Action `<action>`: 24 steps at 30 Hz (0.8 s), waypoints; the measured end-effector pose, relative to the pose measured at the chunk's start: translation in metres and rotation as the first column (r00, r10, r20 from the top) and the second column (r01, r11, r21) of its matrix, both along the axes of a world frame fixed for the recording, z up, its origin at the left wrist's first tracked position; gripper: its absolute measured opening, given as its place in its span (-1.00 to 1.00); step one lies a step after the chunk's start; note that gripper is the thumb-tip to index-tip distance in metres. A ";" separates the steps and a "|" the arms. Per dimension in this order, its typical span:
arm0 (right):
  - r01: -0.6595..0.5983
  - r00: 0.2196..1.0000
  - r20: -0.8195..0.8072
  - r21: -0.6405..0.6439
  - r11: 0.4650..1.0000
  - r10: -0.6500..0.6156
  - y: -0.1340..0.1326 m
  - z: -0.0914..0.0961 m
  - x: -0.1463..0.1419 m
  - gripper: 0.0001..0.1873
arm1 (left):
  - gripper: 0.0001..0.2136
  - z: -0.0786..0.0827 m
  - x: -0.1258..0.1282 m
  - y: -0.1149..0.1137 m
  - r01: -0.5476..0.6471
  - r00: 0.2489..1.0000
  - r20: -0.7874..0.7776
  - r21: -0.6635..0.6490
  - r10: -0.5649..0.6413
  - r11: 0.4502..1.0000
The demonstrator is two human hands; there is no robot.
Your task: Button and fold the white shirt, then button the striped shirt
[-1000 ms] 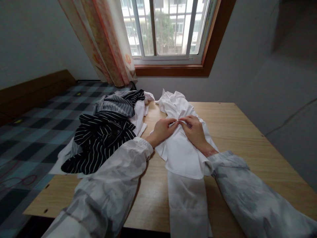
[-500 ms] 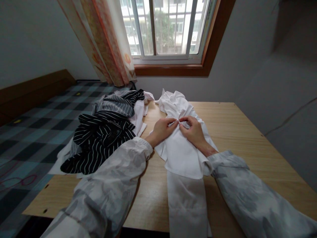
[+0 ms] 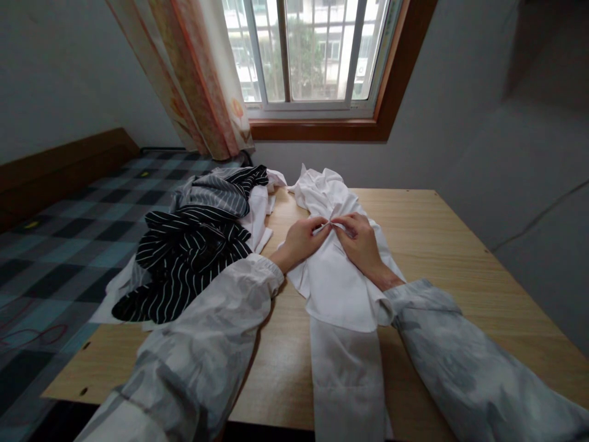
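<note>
A white shirt (image 3: 338, 294) lies rumpled along the middle of the wooden table, one long sleeve (image 3: 348, 374) hanging toward me past the front edge. My left hand (image 3: 302, 240) pinches its cloth between thumb and fingers from the left. From the right, my right hand (image 3: 358, 242) pinches the same spot, its fingertips touching or nearly touching the left ones. The cloth is gathered into folds at that point. Whether a button sits between the fingertips is too small to tell.
Left of the shirt is a heap of black-and-white striped clothing (image 3: 193, 252) with white garments under it. The wooden table (image 3: 442, 258) borders a checked bed (image 3: 59, 245). A window (image 3: 313, 55) and a flowered curtain (image 3: 197, 80) are behind.
Almost nothing differs. The fingers of my right hand have shifted slightly at the pinched cloth, while the shirt and the striped heap stay in place.
</note>
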State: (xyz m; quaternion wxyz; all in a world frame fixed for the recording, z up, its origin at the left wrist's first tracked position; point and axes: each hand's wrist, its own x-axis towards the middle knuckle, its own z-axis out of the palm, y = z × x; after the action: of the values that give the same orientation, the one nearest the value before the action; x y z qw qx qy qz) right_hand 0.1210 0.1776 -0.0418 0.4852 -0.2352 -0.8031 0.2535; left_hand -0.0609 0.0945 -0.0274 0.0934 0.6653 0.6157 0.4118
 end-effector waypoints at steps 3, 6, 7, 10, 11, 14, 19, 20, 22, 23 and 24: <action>-0.022 1.000 -0.013 -0.002 1.000 0.022 -0.002 0.000 -0.001 -0.84 | -0.69 0.001 0.000 0.000 0.005 0.999 0.033 -0.007 -0.005 1.000; -0.004 0.999 -0.046 -0.025 1.000 0.003 -0.004 -0.001 -0.001 -0.83 | -0.68 0.002 0.001 -0.001 0.053 0.995 0.088 0.003 -0.053 0.999; 0.006 0.999 -0.046 -0.029 1.000 -0.007 -0.005 -0.001 -0.001 -0.82 | -0.68 0.003 0.001 -0.001 0.068 0.991 0.111 0.001 -0.067 0.998; 0.019 0.999 -0.038 -0.024 1.000 -0.020 -0.006 -0.001 -0.001 -0.79 | -0.65 0.004 0.001 0.000 0.098 0.979 0.182 -0.021 -0.093 0.995; 0.022 0.999 -0.045 -0.020 1.000 -0.023 -0.007 -0.001 -0.001 -0.77 | -0.64 0.004 0.001 0.000 0.109 0.974 0.204 -0.026 -0.102 0.994; 0.039 0.997 -0.060 -0.020 0.999 -0.040 -0.006 -0.003 -0.002 -0.75 | -0.63 0.004 0.002 0.002 0.122 0.959 0.260 -0.027 -0.111 0.992; 0.019 0.999 -0.037 -0.024 1.000 -0.020 -0.007 -0.005 -0.003 -0.77 | -0.68 0.002 0.001 0.003 0.097 0.958 0.275 -0.033 -0.084 0.995; 0.011 1.000 -0.028 -0.012 1.000 -0.012 -0.007 -0.005 -0.003 -0.77 | -0.69 0.001 0.000 0.004 0.097 0.956 0.281 -0.029 -0.085 0.995; 0.010 1.000 -0.008 0.025 1.000 -0.010 -0.007 -0.005 -0.003 -0.77 | -0.71 0.000 0.000 0.005 0.103 0.951 0.296 -0.019 -0.093 0.994; 0.017 1.000 0.000 0.046 0.999 -0.017 -0.007 -0.005 -0.004 -0.77 | -0.71 0.000 -0.001 0.005 0.108 0.948 0.302 -0.012 -0.099 0.994; 0.026 1.000 0.006 0.063 0.998 -0.027 -0.007 -0.005 -0.004 -0.76 | -0.71 0.000 0.000 0.005 0.112 0.946 0.307 -0.007 -0.104 0.994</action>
State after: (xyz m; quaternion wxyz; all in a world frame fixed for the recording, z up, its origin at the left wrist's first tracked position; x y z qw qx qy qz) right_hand 0.1172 0.1706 -0.0467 0.4928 -0.2312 -0.8093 0.2207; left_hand -0.0614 0.0997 -0.0272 0.2180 0.6250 0.5614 0.4967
